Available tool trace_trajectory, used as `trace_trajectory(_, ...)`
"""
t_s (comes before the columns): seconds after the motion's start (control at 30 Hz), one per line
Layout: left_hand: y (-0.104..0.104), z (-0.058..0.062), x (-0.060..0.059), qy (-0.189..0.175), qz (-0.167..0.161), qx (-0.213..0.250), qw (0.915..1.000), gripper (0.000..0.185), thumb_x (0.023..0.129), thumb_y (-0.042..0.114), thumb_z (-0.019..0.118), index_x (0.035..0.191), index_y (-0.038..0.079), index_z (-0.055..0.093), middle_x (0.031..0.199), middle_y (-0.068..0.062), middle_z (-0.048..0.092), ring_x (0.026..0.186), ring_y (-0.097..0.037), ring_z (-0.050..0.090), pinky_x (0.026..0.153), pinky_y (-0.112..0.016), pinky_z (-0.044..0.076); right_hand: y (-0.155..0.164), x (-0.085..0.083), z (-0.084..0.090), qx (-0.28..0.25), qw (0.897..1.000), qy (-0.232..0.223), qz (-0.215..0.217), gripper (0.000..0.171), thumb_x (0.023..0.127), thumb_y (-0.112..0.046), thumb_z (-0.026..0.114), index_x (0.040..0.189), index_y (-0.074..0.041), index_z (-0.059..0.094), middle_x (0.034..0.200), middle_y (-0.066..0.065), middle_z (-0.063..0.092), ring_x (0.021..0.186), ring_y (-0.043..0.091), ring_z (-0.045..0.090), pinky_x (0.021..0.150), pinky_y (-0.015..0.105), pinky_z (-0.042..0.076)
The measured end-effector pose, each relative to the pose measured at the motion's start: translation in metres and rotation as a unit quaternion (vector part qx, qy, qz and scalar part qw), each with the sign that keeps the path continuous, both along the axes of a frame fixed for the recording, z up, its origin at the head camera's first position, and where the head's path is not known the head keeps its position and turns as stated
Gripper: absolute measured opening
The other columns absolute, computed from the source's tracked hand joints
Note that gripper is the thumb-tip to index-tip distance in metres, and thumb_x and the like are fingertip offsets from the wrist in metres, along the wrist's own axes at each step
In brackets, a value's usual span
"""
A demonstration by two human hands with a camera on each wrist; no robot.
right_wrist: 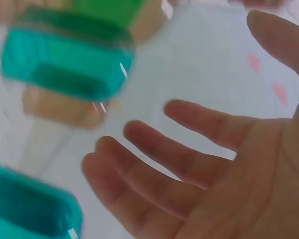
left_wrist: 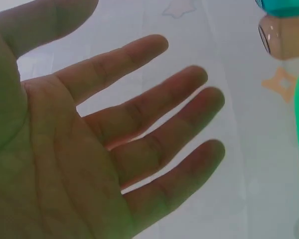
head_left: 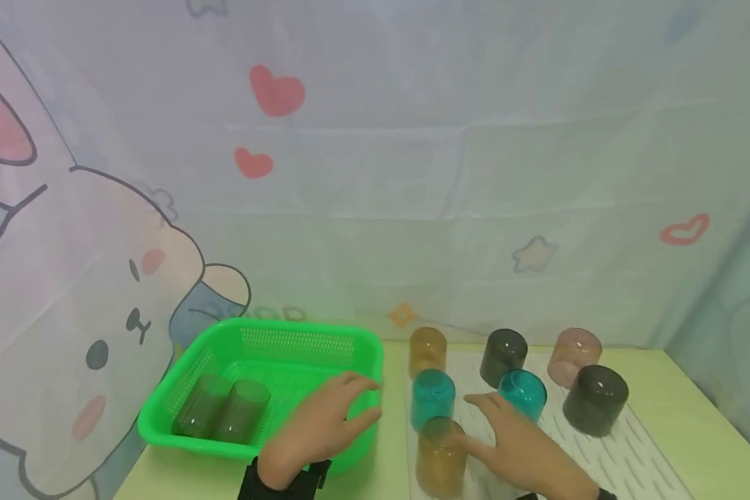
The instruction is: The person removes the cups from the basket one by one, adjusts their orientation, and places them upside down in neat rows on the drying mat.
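Cartoon-print cloth backdrop, pale green table (head_left: 694,417) w/ white ridged mat (head_left: 631,458). Left hand (head_left: 315,430) hovers over green basket (head_left: 275,347) rim, fingers spread, holding nothing; two clear cups (head_left: 221,410) lie in the basket at 9 o'clock of it. Right hand (head_left: 519,444), fingers loose & apart, is among upside-down cups: amber cup (head_left: 440,455) at its 9, teal cup (head_left: 523,392) at 12.

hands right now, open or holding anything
Left hand: open, fingers spread over the green basket, holding nothing.
Right hand: open, fingers straight among the cups, by the amber cup, holding nothing.
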State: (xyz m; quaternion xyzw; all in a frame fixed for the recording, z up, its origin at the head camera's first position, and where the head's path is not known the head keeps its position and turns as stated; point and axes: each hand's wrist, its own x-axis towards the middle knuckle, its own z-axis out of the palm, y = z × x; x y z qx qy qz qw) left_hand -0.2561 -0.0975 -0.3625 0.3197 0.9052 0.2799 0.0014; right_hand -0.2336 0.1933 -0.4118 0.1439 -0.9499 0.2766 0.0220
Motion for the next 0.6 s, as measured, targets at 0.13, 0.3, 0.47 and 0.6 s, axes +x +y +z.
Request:
trace_trajectory(0.13,-0.015,0.015,-0.007,-0.029,-0.011,-0.026,0.9992,0.038,0.099,0.035,0.050,0.127,0.009,0.056,0.127,-0.008,0.052,0.116,-0.027,0.052,0.092,-0.041,0.045,0.022,0.001,0.008,0.000,1.000,-0.001,-0.015,0.068,0.087,-0.057,0.058,0.129,-0.003,0.051,0.127,0.016,0.053,0.113,0.038,0.053,0.087,0.053,0.047)
trace_trajectory(0.3,-0.032,0.026,-0.026,-0.072,-0.031,-0.075,0.9941,0.034,0.099,0.027,0.052,0.121,0.002,0.057,0.124,-0.015,0.055,0.116,-0.034,0.052,0.091,-0.045,0.045,0.045,-0.001,0.011,-0.013,1.000,0.015,-0.001,0.062,0.090,-0.046,0.060,0.126,0.004,0.052,0.123,0.021,0.056,0.108,0.040,0.056,0.082,0.052,0.049)
trace_trajectory(0.47,-0.044,0.027,-0.045,-0.087,-0.022,-0.142,0.9858,0.030,0.094,0.023,0.059,0.113,-0.001,0.061,0.115,-0.017,0.060,0.106,-0.035,0.057,0.083,-0.046,0.048,0.058,-0.003,0.011,-0.023,0.999,0.048,0.007,0.052,0.091,-0.036,0.063,0.122,0.006,0.054,0.115,0.016,0.060,0.099,0.033,0.060,0.076,0.043,0.053)
trace_trajectory(0.6,-0.058,0.021,-0.068,-0.087,0.010,-0.241,0.9664,0.034,0.088,0.025,0.066,0.111,-0.001,0.062,0.114,-0.015,0.060,0.104,-0.034,0.057,0.080,-0.045,0.049,0.062,-0.003,0.012,-0.029,0.998,0.061,0.001,0.050,0.092,-0.035,0.063,0.122,0.005,0.055,0.116,0.016,0.060,0.098,0.031,0.061,0.076,0.040,0.053)
